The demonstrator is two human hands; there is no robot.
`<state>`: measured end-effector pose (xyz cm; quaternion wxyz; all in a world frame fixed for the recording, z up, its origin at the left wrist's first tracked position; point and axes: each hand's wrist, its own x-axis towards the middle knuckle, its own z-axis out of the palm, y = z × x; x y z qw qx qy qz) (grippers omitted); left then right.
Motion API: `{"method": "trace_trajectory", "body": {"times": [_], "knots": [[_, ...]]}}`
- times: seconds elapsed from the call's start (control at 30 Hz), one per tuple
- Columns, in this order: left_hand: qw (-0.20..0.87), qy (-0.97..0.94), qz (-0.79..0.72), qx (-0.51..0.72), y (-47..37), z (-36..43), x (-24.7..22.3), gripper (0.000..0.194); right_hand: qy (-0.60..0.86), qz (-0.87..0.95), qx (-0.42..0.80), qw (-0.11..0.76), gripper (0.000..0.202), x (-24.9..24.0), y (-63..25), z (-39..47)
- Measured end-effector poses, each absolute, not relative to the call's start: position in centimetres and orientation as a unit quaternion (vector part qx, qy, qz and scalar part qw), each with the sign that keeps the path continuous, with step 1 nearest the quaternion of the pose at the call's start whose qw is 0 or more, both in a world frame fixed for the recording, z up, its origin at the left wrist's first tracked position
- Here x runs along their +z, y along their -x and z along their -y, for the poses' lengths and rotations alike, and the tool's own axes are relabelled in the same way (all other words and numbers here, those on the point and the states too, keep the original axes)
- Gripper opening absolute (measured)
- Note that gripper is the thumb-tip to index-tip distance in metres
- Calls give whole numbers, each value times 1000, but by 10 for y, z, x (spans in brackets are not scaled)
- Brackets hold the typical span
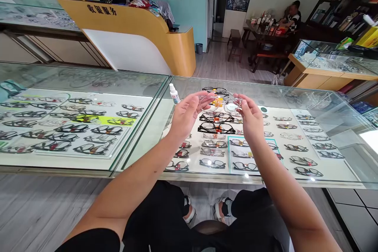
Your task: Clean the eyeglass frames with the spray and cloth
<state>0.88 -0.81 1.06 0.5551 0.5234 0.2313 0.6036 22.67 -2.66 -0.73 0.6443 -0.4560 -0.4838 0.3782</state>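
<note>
A pair of clear-framed eyeglasses [222,101] is held up between my two hands, above the glass display counter. My left hand [189,112] grips its left side with thumb and fingers. At the other side, my right hand [250,116] pinches the frame near the hinge. An orange-yellow tag [217,101] shows by the lenses; whether it hangs on this frame or lies behind it I cannot tell. Just below the hands are black eyeglasses [216,128]. A small white bottle [174,94] stands to the left of my left hand.
The glass counter [141,165] holds rows of eyeglasses, some on a teal-edged tray [229,153]. Another case section [71,153] adjoins on the left. Beyond are a curved yellow cashier desk [124,15], a dark table [265,27] with a seated person [292,17], and another display case [333,71].
</note>
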Motion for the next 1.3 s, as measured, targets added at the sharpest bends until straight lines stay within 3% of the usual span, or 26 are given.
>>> {"method": "trace_trajectory", "body": {"times": [0.1,0.3,0.53,0.93,1.3], "knots": [[539,-535,-256,598,-9,6,10,44,450,479,400,639,42,-9,-228,25],[388,-584,-359,616,-1,-4,2,42,421,455,447,645,40,-5,-228,27],[552,-509,-330,573,0,-12,-4,51,404,436,463,657,43,-3,-227,27],[578,-487,-376,537,5,-20,-3,51,417,453,516,596,30,1,-241,23],[523,-586,-360,503,-2,-5,8,50,441,694,288,491,7,20,-241,40]]}}
